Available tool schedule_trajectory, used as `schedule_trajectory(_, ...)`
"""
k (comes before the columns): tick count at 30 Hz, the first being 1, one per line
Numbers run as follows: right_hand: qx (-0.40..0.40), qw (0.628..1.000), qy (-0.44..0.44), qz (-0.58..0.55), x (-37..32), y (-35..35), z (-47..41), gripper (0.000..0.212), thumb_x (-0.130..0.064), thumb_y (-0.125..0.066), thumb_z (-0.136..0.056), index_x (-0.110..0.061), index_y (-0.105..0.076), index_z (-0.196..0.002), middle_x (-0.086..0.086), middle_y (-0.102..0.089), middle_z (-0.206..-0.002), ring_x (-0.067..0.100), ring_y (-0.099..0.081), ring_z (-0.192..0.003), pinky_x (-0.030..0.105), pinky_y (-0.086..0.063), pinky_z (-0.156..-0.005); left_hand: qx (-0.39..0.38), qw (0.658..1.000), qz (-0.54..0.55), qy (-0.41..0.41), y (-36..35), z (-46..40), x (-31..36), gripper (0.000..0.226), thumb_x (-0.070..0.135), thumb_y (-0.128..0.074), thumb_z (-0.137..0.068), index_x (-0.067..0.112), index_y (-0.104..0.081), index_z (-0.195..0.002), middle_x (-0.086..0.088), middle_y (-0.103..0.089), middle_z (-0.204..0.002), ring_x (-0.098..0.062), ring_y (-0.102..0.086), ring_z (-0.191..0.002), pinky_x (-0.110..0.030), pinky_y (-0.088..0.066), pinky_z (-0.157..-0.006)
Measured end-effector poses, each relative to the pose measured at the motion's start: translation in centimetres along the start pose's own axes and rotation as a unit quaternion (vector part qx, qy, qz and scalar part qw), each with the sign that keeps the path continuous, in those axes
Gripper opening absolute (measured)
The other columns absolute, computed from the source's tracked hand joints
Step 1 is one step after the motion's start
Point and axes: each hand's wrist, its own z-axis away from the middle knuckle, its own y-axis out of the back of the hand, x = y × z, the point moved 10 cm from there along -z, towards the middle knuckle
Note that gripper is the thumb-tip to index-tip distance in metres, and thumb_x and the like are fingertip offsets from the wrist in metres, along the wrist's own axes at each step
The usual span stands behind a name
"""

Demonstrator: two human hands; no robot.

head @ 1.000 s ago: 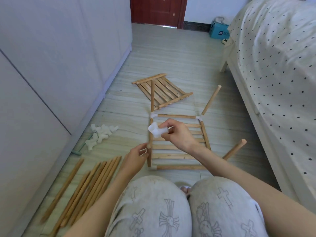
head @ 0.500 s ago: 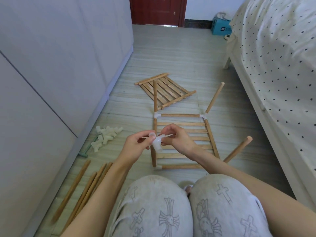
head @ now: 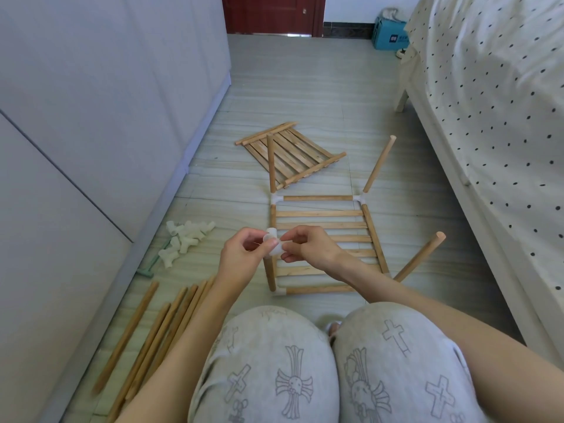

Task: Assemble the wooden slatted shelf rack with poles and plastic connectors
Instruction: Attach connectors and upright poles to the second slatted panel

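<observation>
Your left hand (head: 241, 259) and your right hand (head: 308, 247) both pinch the white plastic connector (head: 272, 246) between them. It sits on the top of the upright wooden pole (head: 269, 274) at the near-left corner of the slatted shelf (head: 323, 239). The pole's long axis runs straight down below the connector, so you push downward.

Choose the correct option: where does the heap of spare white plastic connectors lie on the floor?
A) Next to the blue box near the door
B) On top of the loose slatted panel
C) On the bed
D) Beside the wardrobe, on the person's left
D: the heap of spare connectors lies on the floor by the wardrobe, left of the left hand, just beyond the loose poles.
</observation>
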Motion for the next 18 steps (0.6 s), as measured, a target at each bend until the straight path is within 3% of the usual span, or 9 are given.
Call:
schedule_trajectory(2, -0.005, 1.0, -0.006, 0.002, 0.2, -0.2, 0.0, 0.022, 0.0, -0.056, -0.091, 0.006, -0.056, -0.112, 0.012, -0.062, -0.085, 0.017, -0.063, -0.07, 0.023, -0.055, -0.076, -0.003, 1.0, 0.006, 0.007, 0.1, 0.1, -0.4, 0.008, 0.016, -0.07, -0.083, 0.022, -0.066, -0.078, 0.006, -0.068, -0.072, -0.007, -0.062, -0.072, -0.02, -0.05, -0.068)
schedule_trajectory(6, -0.008, 1.0, -0.011, 0.0, 0.4, -0.7, -0.1, 0.023, 0.003, -0.056, -0.09, 0.007, -0.055, -0.113, 0.024, -0.061, -0.1, 0.018, -0.062, -0.072, 0.025, -0.054, -0.08, 0.011, 0.996, 0.046, 0.075, 0.6, 0.3, -2.5, 0.006, 0.021, -0.063, -0.089, 0.017, -0.066, -0.085, -0.005, -0.069, -0.087, -0.018, -0.063, -0.084, -0.025, -0.05, -0.072)
schedule_trajectory(11, -0.017, 1.0, -0.013, -0.011, 0.6, -1.3, -0.4, 0.025, 0.004, -0.057, -0.089, 0.009, -0.054, -0.113, 0.017, -0.06, -0.088, 0.018, -0.061, -0.07, 0.026, -0.054, -0.079, -0.003, 0.975, 0.134, 0.179, -0.1, 0.6, -4.7, 0.026, 0.031, -0.062, -0.089, 0.008, -0.062, -0.103, -0.009, -0.07, -0.099, -0.018, -0.067, -0.094, -0.024, -0.051, -0.077)
schedule_trajectory(14, -0.023, 1.0, -0.018, 0.0, 0.8, -1.4, -0.4, 0.025, 0.004, -0.058, -0.088, 0.008, -0.054, -0.113, 0.01, -0.059, -0.075, 0.022, -0.06, -0.073, 0.029, -0.054, -0.081, -0.009, 0.968, 0.153, 0.199, -0.2, 0.9, -5.0, 0.026, 0.029, -0.06, -0.091, 0.006, -0.062, -0.103, -0.01, -0.071, -0.098, -0.015, -0.068, -0.093, -0.02, -0.051, -0.074)
schedule_trajectory(18, -0.02, 0.999, -0.019, 0.027, 1.1, -1.4, -0.5, 0.024, 0.002, -0.058, -0.089, 0.005, -0.055, -0.112, 0.008, -0.058, -0.074, 0.019, -0.06, -0.068, 0.027, -0.054, -0.075, -0.029, 0.965, 0.168, 0.198, -0.6, 1.1, -5.1, 0.023, 0.03, -0.059, -0.091, 0.009, -0.066, -0.098, -0.005, -0.073, -0.094, -0.013, -0.068, -0.095, -0.02, -0.051, -0.076)
